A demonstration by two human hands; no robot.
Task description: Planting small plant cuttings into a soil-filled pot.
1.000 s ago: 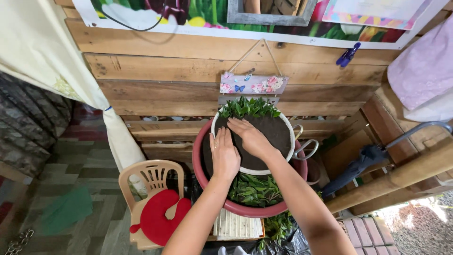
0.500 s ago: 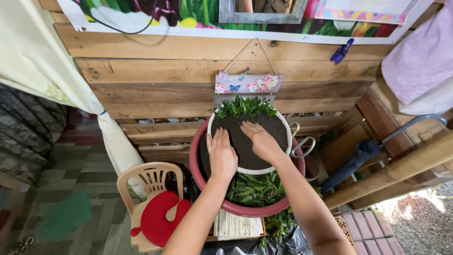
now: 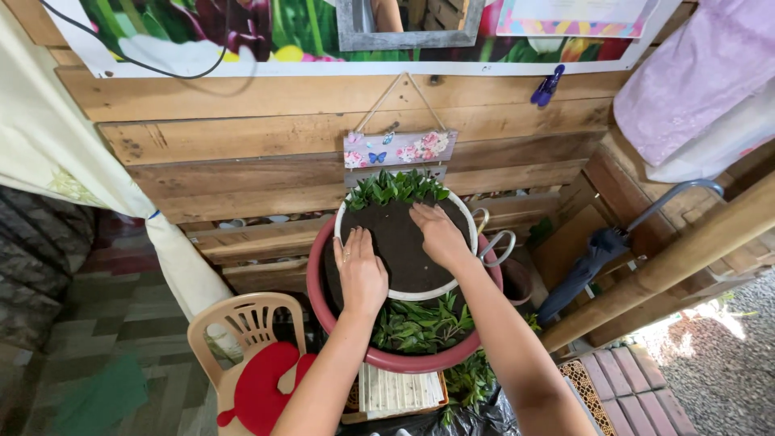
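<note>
A white round pot (image 3: 468, 278) full of dark soil (image 3: 404, 242) rests inside a wider red basin (image 3: 404, 359). Small green seedlings (image 3: 395, 187) stand along the pot's far rim. More leafy cuttings (image 3: 420, 323) lie in the basin in front of the pot. My left hand (image 3: 361, 270) lies flat, fingers spread, on the soil at the pot's left side. My right hand (image 3: 438, 234) presses palm-down on the soil nearer the middle and far side. Neither hand holds anything.
A wooden pallet wall (image 3: 242, 153) stands right behind the basin, with a small hanging butterfly sign (image 3: 400, 148). A beige plastic chair (image 3: 242, 331) with a red cushion stands lower left. Scissors (image 3: 494, 238), a folded dark umbrella (image 3: 589, 258) and a wooden beam (image 3: 678, 258) are to the right.
Both hands stay on the soil; the right hand has shifted slightly toward the pot's middle. The camera has tilted a little, moving the scene up in view.
</note>
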